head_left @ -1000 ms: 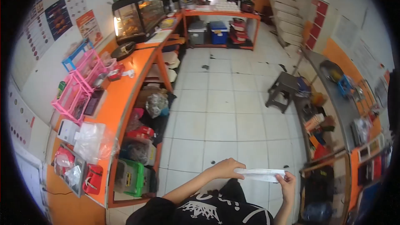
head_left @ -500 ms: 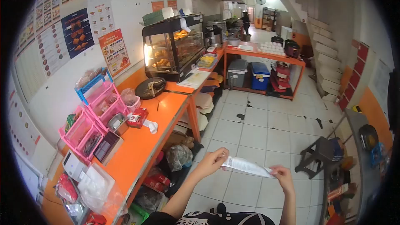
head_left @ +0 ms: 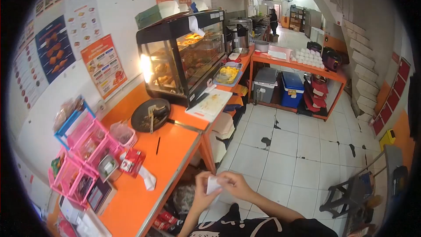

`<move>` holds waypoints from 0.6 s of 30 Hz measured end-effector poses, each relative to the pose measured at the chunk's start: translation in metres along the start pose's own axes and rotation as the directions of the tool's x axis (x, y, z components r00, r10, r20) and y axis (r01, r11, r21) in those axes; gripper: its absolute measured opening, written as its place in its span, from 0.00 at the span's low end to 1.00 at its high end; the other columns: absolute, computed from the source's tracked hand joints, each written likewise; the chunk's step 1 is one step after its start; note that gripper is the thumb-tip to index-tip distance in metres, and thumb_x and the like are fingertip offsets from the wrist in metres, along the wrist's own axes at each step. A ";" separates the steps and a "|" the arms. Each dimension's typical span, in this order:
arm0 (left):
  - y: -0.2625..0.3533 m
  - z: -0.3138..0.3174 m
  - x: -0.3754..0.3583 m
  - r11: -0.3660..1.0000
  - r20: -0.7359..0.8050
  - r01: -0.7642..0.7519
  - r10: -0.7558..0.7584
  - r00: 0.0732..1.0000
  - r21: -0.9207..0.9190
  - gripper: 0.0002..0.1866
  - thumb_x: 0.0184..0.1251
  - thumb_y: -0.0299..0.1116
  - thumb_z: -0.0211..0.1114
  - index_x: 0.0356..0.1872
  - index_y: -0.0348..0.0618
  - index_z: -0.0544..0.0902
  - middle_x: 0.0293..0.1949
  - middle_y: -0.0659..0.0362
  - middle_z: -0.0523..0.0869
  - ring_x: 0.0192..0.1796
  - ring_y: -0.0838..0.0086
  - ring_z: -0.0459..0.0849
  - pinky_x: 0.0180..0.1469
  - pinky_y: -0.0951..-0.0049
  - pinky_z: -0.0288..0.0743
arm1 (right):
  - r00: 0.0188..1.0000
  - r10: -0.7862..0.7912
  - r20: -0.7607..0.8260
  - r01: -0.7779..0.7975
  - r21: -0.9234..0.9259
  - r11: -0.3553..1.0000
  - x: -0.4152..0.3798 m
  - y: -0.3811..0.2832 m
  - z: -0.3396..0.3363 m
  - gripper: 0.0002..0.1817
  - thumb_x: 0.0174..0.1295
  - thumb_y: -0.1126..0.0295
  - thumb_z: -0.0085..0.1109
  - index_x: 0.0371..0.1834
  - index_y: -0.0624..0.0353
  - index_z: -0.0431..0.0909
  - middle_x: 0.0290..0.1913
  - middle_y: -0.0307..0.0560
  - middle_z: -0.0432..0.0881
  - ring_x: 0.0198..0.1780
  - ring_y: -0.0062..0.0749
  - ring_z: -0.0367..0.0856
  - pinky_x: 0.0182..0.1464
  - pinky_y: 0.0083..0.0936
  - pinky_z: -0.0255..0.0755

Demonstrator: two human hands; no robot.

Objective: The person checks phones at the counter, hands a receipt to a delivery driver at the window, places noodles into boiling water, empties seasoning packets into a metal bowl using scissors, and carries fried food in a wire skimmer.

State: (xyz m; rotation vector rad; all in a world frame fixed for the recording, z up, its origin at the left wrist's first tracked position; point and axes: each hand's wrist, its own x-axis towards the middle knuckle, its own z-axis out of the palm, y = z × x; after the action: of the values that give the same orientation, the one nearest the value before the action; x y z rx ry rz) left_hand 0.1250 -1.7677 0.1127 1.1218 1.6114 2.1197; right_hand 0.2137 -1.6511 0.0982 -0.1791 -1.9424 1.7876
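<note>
Both my hands are close together in front of my body, past the front edge of the orange table (head_left: pixel 171 166). Between them is a white paper receipt (head_left: pixel 213 184), bunched or folded into a small piece. My left hand (head_left: pixel 203 194) is closed around its left side. My right hand (head_left: pixel 237 186) pinches it from the right, fingertips touching the paper. Part of the receipt is hidden behind the fingers.
On the table stand a pink basket rack (head_left: pixel 90 138), a red box (head_left: pixel 132 160), a black pan (head_left: pixel 141 116) and a lit glass food warmer (head_left: pixel 182 57). A cutting board (head_left: pixel 210 104) lies beside the warmer. A dark stool (head_left: pixel 340 197) stands at right; a person (head_left: pixel 273 21) is far back.
The receipt was stretched out between my hands; now it is gathered small. My hands have come together and moved left, and the view has shifted closer to the food warmer.
</note>
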 end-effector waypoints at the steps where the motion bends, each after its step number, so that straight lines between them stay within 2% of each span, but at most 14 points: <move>1: -0.032 0.000 0.020 0.971 0.121 0.076 -0.105 0.987 0.225 0.12 0.61 0.32 0.63 0.40 0.33 0.77 0.42 0.54 0.81 0.43 0.78 0.80 0.41 0.77 0.75 | 0.998 -0.037 -0.052 0.039 0.048 0.998 0.027 0.006 -0.020 0.06 0.64 0.76 0.51 0.42 0.63 0.73 0.36 0.35 0.76 0.37 0.15 0.72 0.38 0.16 0.70; 2: -0.048 0.010 0.045 0.973 0.123 0.079 -0.108 0.987 0.219 0.12 0.61 0.32 0.63 0.40 0.33 0.77 0.42 0.54 0.81 0.43 0.78 0.80 0.41 0.77 0.75 | 0.975 -0.098 -0.202 0.107 0.036 0.994 0.054 0.006 -0.042 0.05 0.64 0.75 0.51 0.42 0.62 0.73 0.34 0.35 0.75 0.36 0.15 0.72 0.39 0.16 0.69; 3: -0.062 0.020 0.066 0.942 0.264 0.323 -0.335 0.904 0.089 0.11 0.64 0.32 0.60 0.41 0.33 0.77 0.40 0.54 0.82 0.40 0.77 0.81 0.41 0.77 0.75 | 0.926 -0.154 -0.343 0.170 0.016 0.985 0.081 0.005 -0.066 0.05 0.65 0.74 0.51 0.42 0.61 0.72 0.32 0.34 0.73 0.35 0.14 0.72 0.40 0.15 0.69; 4: -0.075 0.031 0.088 0.829 0.421 0.559 -0.507 0.753 -0.002 0.12 0.67 0.33 0.56 0.42 0.33 0.76 0.39 0.54 0.82 0.38 0.76 0.82 0.40 0.78 0.76 | 0.889 -0.104 -0.447 0.134 0.035 0.990 0.107 -0.002 -0.096 0.05 0.65 0.73 0.51 0.42 0.60 0.71 0.32 0.33 0.72 0.36 0.14 0.71 0.41 0.15 0.68; 5: -0.086 0.042 0.113 0.868 0.521 0.486 -0.464 0.716 0.105 0.14 0.72 0.35 0.48 0.44 0.33 0.76 0.36 0.54 0.83 0.33 0.75 0.83 0.39 0.78 0.77 | 0.840 -0.051 -0.540 0.100 0.061 0.993 0.136 -0.010 -0.126 0.05 0.66 0.71 0.51 0.42 0.59 0.70 0.31 0.33 0.71 0.37 0.14 0.71 0.42 0.14 0.68; 6: -0.097 0.052 0.134 0.866 0.512 0.489 -0.469 0.719 0.105 0.14 0.72 0.35 0.48 0.44 0.33 0.76 0.36 0.54 0.83 0.33 0.75 0.83 0.39 0.78 0.77 | 0.796 -0.103 -0.597 0.162 0.047 0.986 0.166 -0.018 -0.154 0.07 0.66 0.70 0.51 0.44 0.58 0.70 0.34 0.34 0.72 0.39 0.14 0.72 0.43 0.15 0.68; 7: -0.109 0.061 0.154 0.872 0.602 0.478 -0.436 0.669 0.100 0.15 0.73 0.36 0.47 0.44 0.34 0.76 0.36 0.55 0.84 0.33 0.75 0.84 0.39 0.78 0.77 | 0.746 -0.153 -0.648 0.226 0.030 0.974 0.199 -0.026 -0.179 0.09 0.67 0.68 0.51 0.46 0.58 0.70 0.36 0.34 0.74 0.40 0.15 0.72 0.43 0.15 0.68; 9: -0.140 0.075 0.190 0.861 0.685 0.485 -0.446 0.576 0.153 0.17 0.74 0.39 0.45 0.43 0.36 0.78 0.36 0.57 0.84 0.34 0.75 0.84 0.39 0.78 0.76 | 0.701 -0.323 -0.636 0.427 0.012 0.904 0.267 -0.046 -0.217 0.07 0.67 0.68 0.50 0.42 0.59 0.69 0.39 0.36 0.76 0.39 0.12 0.71 0.40 0.14 0.68; 10: -0.148 0.079 0.209 0.863 0.672 0.481 -0.448 0.589 0.154 0.17 0.74 0.39 0.45 0.43 0.36 0.78 0.36 0.57 0.84 0.34 0.75 0.84 0.39 0.78 0.76 | 0.761 -0.278 -0.586 0.407 0.098 0.908 0.298 -0.059 -0.234 0.08 0.66 0.70 0.51 0.44 0.60 0.68 0.43 0.40 0.78 0.44 0.14 0.73 0.46 0.15 0.68; 12: -0.160 0.089 0.248 0.877 0.660 0.383 -0.473 0.583 0.291 0.17 0.74 0.40 0.45 0.43 0.36 0.77 0.37 0.57 0.84 0.35 0.76 0.84 0.38 0.78 0.75 | 0.746 -0.386 -0.543 0.502 0.077 0.861 0.386 -0.037 -0.280 0.13 0.63 0.74 0.55 0.47 0.59 0.63 0.45 0.46 0.79 0.45 0.21 0.76 0.46 0.18 0.70; 13: -0.182 0.090 0.262 0.866 0.627 0.409 -0.494 0.602 0.289 0.17 0.73 0.39 0.48 0.45 0.36 0.77 0.38 0.58 0.84 0.36 0.76 0.84 0.39 0.78 0.75 | 0.814 -0.335 -0.474 0.450 0.150 0.881 0.419 -0.051 -0.289 0.14 0.62 0.74 0.56 0.48 0.60 0.64 0.44 0.46 0.80 0.47 0.22 0.75 0.49 0.19 0.68; 14: -0.198 0.091 0.279 0.868 0.605 0.405 -0.492 0.626 0.287 0.17 0.73 0.39 0.48 0.45 0.36 0.77 0.38 0.58 0.84 0.36 0.76 0.84 0.39 0.78 0.75 | 0.825 -0.342 -0.450 0.454 0.166 0.876 0.463 -0.052 -0.303 0.14 0.62 0.74 0.56 0.48 0.60 0.64 0.44 0.46 0.80 0.47 0.22 0.75 0.49 0.19 0.68; 16: -0.219 0.090 0.314 0.872 0.470 0.345 -0.480 0.741 0.346 0.16 0.72 0.39 0.50 0.48 0.36 0.77 0.39 0.57 0.84 0.37 0.75 0.85 0.41 0.76 0.76 | 0.876 -0.379 -0.299 0.440 0.170 0.882 0.557 -0.050 -0.329 0.18 0.61 0.73 0.57 0.53 0.60 0.65 0.44 0.46 0.80 0.47 0.21 0.75 0.49 0.18 0.68; 18: -0.219 0.090 0.352 0.814 0.330 0.431 -0.561 0.759 0.390 0.16 0.71 0.37 0.52 0.51 0.37 0.76 0.42 0.55 0.84 0.39 0.73 0.85 0.42 0.75 0.76 | 0.907 -0.408 -0.105 0.420 0.129 0.898 0.653 -0.049 -0.350 0.24 0.60 0.72 0.59 0.59 0.58 0.64 0.44 0.47 0.80 0.44 0.19 0.76 0.45 0.16 0.69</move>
State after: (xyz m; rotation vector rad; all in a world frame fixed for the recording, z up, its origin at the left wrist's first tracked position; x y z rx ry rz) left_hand -0.1015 -1.4116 0.0712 0.9919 1.7769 1.2128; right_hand -0.1914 -1.0716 0.3250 0.2041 -1.6339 1.6018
